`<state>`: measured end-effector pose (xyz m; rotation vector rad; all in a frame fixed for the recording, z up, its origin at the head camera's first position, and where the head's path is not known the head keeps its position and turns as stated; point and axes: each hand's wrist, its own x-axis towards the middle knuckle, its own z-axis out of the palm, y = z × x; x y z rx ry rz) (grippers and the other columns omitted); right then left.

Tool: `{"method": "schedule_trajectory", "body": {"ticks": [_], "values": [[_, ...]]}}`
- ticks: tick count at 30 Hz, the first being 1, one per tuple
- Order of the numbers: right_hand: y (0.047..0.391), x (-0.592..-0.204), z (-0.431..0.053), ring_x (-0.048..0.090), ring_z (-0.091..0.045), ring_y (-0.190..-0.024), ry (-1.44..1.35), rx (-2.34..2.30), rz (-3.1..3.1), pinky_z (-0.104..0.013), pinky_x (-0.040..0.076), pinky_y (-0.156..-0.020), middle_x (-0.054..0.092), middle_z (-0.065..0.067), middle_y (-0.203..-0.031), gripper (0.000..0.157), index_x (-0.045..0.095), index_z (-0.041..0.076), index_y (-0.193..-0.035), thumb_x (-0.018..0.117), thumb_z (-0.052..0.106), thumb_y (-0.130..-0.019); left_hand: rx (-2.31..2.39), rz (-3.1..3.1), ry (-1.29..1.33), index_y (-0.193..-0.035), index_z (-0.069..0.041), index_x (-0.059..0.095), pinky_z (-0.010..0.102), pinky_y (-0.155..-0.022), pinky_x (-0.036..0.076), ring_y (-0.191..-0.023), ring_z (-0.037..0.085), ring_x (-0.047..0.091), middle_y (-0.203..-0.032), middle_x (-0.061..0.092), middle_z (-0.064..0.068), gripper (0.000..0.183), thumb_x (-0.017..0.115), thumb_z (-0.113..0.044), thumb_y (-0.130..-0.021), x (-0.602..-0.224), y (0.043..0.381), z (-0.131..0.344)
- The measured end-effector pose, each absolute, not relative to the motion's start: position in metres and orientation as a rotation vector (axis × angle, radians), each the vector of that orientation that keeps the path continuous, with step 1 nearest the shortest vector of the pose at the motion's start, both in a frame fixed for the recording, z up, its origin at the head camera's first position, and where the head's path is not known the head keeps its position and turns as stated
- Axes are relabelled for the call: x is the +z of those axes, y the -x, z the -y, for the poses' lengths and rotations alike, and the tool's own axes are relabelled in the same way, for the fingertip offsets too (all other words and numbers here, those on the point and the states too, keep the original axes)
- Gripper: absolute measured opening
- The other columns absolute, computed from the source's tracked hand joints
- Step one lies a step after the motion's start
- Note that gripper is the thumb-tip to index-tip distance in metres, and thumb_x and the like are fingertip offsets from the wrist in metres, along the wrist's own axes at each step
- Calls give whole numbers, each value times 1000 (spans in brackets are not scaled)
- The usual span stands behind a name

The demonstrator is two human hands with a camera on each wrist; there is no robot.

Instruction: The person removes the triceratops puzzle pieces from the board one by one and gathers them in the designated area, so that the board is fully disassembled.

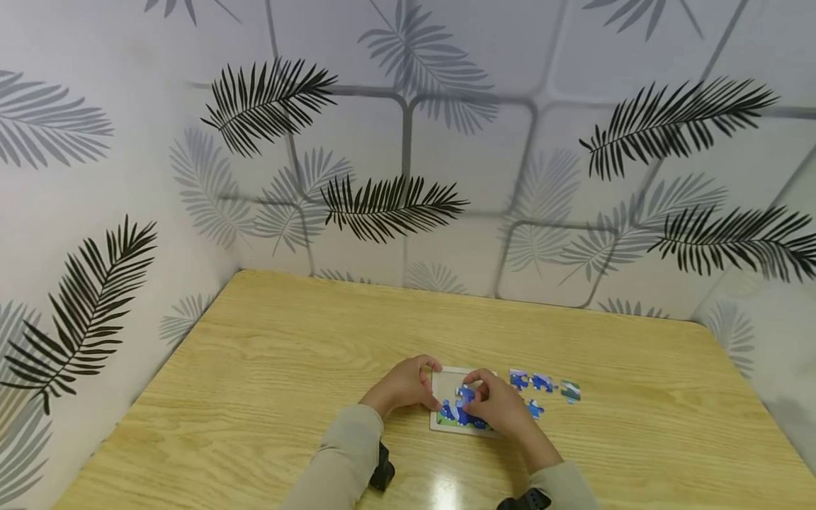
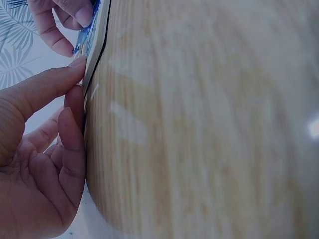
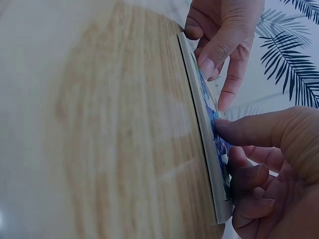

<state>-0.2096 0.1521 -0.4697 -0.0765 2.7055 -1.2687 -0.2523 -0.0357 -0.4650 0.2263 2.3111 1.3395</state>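
A shallow wooden puzzle tray [image 1: 446, 428] lies on the table, with joined blue and green pieces along its near side and bare backing towards the far left. My left hand [image 1: 408, 383] holds the tray's left side, thumb on the rim and index finger at the far corner. In the left wrist view its other fingers [image 2: 72, 144] curl beside the tray. Above the tray, my right hand [image 1: 503, 405] pinches a blue jigsaw piece [image 1: 463, 398] between thumb and index finger. The right wrist view has that thumb [image 3: 239, 130] down on the blue picture; the piece's outline is mostly hidden.
Several loose jigsaw pieces lie right of the tray, among them a purple-blue one [image 1: 543, 382], a green-grey one [image 1: 570, 391] and one [image 1: 535, 408] close to my right hand. The wooden table [image 1: 287, 340] meets a leaf-patterned wall [image 1: 459, 156] behind.
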Motion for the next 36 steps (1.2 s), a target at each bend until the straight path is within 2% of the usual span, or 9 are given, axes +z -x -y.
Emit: {"method": "schedule_trajectory", "body": {"ticks": [12, 16, 21, 28, 36], "values": [[207, -468, -152, 42, -15, -58, 82, -1316, -2696, -28, 33, -53, 48, -2, -70, 31, 57, 9, -108, 69, 0, -81, 1338, -2321, -247, -117, -10, 55, 24, -48, 37, -53, 13, 45, -70, 53, 2, 57, 82, 2, -68, -463, 250, 36], [208, -469, -151, 43, -16, -59, 49, -1367, -2695, -28, 34, -54, 48, -2, -70, 25, 59, 10, -107, 67, 1, -84, 1341, -2326, -258, -117, -10, 55, 24, -47, 37, -52, 13, 45, -70, 54, 3, 57, 82, 1, -67, -464, 251, 36], [210, -472, -153, 46, -17, -65, 4, -1470, -2668, -29, 37, -58, 50, -5, -78, 17, 61, 10, -103, 64, 3, -87, 1339, -2328, -252, -117, -10, 55, 24, -46, 36, -51, 13, 44, -70, 54, 3, 58, 82, 2, -67, -465, 252, 35], [212, -473, -153, 51, -20, -76, -24, -1561, -2647, -30, 41, -63, 57, -7, -87, 16, 63, 9, -99, 63, -1, -87, 1344, -2320, -236, -116, -12, 55, 23, -46, 37, -51, 12, 44, -70, 53, 2, 57, 82, 2, -67, -467, 254, 35], [211, -470, -152, 50, -17, -70, -146, -1586, -2617, -29, 40, -61, 61, -6, -83, 16, 63, 6, -102, 60, -1, -89, 1341, -2313, -243, -116, -12, 55, 24, -46, 37, -51, 12, 44, -69, 53, 2, 57, 81, 3, -68, -467, 253, 35]]}}
